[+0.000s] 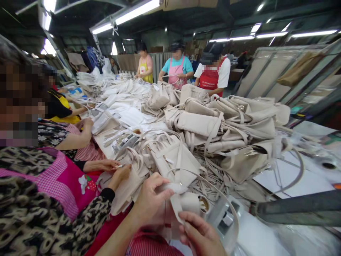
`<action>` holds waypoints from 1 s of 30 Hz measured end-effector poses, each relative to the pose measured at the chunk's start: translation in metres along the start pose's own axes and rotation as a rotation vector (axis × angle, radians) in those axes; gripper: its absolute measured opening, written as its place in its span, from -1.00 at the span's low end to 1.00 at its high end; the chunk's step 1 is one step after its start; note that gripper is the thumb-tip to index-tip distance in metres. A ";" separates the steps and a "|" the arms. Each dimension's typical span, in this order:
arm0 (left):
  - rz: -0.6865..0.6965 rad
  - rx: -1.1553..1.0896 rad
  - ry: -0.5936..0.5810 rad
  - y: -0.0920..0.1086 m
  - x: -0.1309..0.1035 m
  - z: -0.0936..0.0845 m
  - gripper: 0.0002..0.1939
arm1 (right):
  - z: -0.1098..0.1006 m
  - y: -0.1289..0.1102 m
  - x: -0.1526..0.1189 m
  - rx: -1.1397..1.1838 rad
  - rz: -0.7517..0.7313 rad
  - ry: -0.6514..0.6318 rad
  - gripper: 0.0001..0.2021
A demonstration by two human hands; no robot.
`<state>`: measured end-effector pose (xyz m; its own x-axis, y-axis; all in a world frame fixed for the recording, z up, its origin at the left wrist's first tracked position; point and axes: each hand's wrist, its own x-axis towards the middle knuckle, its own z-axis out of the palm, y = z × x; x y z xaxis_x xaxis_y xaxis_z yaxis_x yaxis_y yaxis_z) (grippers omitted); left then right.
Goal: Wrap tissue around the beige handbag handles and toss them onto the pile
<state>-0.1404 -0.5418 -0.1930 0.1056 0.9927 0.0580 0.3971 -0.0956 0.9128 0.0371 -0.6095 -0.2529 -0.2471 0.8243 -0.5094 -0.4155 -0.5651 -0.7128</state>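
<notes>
My left hand [151, 195], at the lower centre, is closed on one end of a beige strap, with a piece of translucent white wrap at its fingertips. Lower right of it, my right hand [198, 233] pinches the strap [176, 209] between thumb and fingers. A beige bag [163, 220] lies under and behind my hands, partly hidden by them. The thin long strap [231, 202] loops up and round to the right of my right hand. Beside the bag are a roll of tape [204, 204] and a grey metal device [225, 215].
A large heap of beige bags [199, 122] covers the table's middle. Loose straps [210, 186] lie before it. Close on the left, a person in a pink apron [77, 179] handles another bag [130, 181]. More people stand across the table. A grey metal bar [298, 209] juts in at right.
</notes>
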 end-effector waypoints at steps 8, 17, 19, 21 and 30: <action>-0.124 -0.134 0.043 -0.007 -0.001 0.004 -0.82 | 0.058 -0.007 0.029 0.144 -0.251 0.114 -0.60; 0.569 0.421 -0.011 0.002 -0.055 0.006 -0.69 | 0.026 -0.020 0.010 -0.120 0.019 -0.182 -0.65; 0.472 0.227 -0.016 -0.010 -0.069 0.012 -0.69 | 0.025 -0.028 0.010 -0.120 -0.012 -0.246 -0.70; 0.281 -0.042 0.029 -0.018 -0.074 0.018 -0.70 | 0.027 -0.033 0.014 -0.149 -0.014 -0.250 -0.66; -0.538 -0.717 0.007 -0.026 -0.059 0.018 -0.67 | 0.020 -0.027 0.028 -0.342 -0.081 -0.100 -0.64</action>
<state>-0.1402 -0.5994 -0.2271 0.0627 0.8904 -0.4508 -0.2742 0.4496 0.8501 0.0241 -0.5705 -0.2378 -0.3164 0.8568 -0.4072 -0.1250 -0.4631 -0.8774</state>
